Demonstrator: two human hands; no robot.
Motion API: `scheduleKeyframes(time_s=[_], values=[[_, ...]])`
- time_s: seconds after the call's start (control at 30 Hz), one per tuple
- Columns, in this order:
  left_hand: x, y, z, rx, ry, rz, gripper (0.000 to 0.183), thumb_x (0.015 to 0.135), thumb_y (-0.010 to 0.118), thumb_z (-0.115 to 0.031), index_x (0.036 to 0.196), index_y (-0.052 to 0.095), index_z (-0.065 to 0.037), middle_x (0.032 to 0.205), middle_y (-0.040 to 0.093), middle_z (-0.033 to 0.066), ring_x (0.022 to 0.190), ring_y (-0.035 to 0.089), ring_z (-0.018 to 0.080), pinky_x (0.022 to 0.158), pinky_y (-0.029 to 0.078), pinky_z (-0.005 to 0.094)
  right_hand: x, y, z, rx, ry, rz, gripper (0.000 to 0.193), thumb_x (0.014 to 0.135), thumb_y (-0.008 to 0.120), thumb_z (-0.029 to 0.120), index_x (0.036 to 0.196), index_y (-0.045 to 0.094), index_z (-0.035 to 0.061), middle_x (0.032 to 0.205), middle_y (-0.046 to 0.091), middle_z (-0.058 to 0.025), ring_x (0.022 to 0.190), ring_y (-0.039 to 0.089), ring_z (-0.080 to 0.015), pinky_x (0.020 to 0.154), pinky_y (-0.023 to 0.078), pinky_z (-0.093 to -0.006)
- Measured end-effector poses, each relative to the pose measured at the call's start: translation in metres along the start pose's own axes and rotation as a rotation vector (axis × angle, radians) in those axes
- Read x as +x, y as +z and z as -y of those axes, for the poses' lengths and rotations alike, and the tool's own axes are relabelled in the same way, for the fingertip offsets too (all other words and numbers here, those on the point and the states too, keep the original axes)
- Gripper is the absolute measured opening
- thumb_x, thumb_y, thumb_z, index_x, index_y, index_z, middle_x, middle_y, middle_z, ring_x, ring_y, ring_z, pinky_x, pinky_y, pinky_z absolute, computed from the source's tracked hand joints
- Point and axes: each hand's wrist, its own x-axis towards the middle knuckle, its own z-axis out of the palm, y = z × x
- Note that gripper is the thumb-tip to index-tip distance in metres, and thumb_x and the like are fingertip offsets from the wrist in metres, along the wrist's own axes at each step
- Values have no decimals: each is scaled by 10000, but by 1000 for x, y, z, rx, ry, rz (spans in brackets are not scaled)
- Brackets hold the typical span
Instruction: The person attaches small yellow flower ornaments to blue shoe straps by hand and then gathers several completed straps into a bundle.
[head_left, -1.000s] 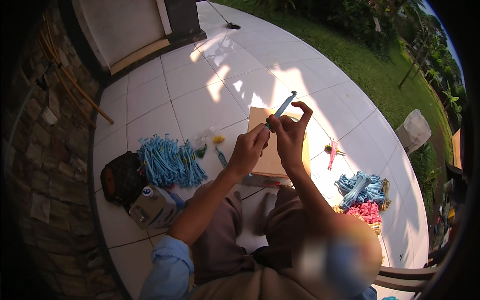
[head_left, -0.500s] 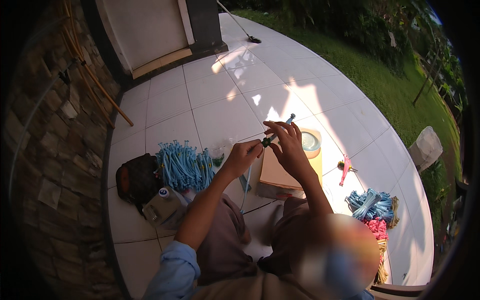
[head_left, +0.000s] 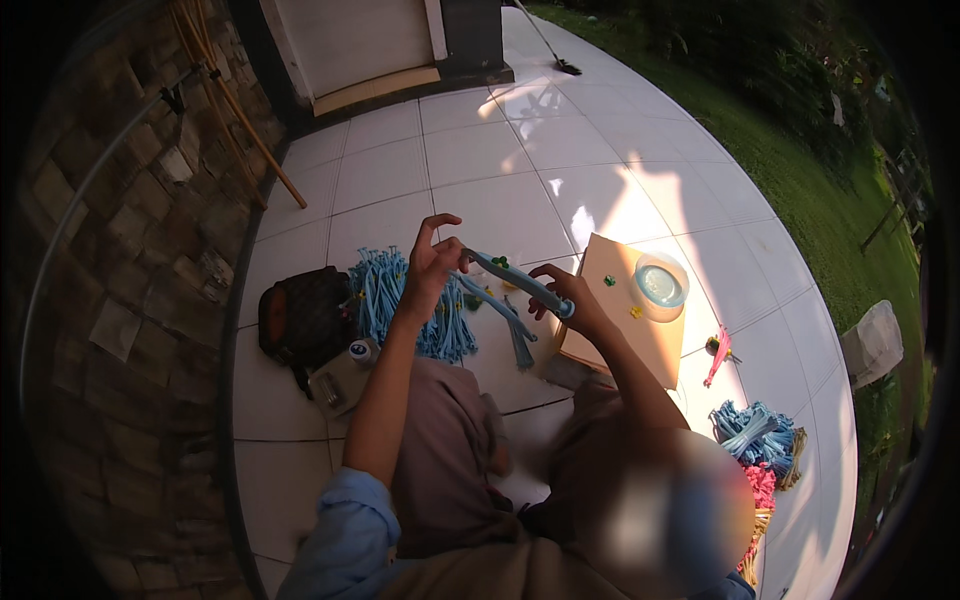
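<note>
Left hand had its fingers pinched on one end of a blue strip, right hand had its fingers closed near the other end, strip slanting between them above the tiled floor, just left of the tan box bearing a round container, blue bundle beside the left forearm.

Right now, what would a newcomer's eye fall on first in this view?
First, the long blue ribbon-like strip stretched slantwise between the left hand and the right hand, at the centre. Next, the dense pile of light-blue strips on the left, beside the dark rounded bag. Then the flat-topped tan box right of centre, with a round translucent dish on it.
</note>
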Motion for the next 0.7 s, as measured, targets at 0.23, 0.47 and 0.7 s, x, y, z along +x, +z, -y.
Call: scheduleKeyframes(time_s=[0.23,0.47,0.7], values=[[-10,-21,9,1035,36,-159,382,755,620,-35,1094,470,-123,656,456,30,631,495,139,620,428,292,5,-1,-22,-380,316,255,618,713,631,75,1264,356,22,1133,543,-229,1020,564,-302,828,467,-356],[3,-32,8,1127,283,-192,410,680,713,-75,1041,517,-78,638,438,15,583,470,123,581,409,270,43,27,11,-65,-80,-184,592,783,580,82,1300,296,28,1212,416,-209,1097,467,-328,904,413,-396],[29,-42,33,710,31,-453,319,800,588,-72,1098,474,-102,766,451,43,665,459,147,602,416,284,92,139,-16,25,-198,263,978,700,714,377,1361,107,-14,1309,243,-305,1264,228,-406,983,284,-474]])
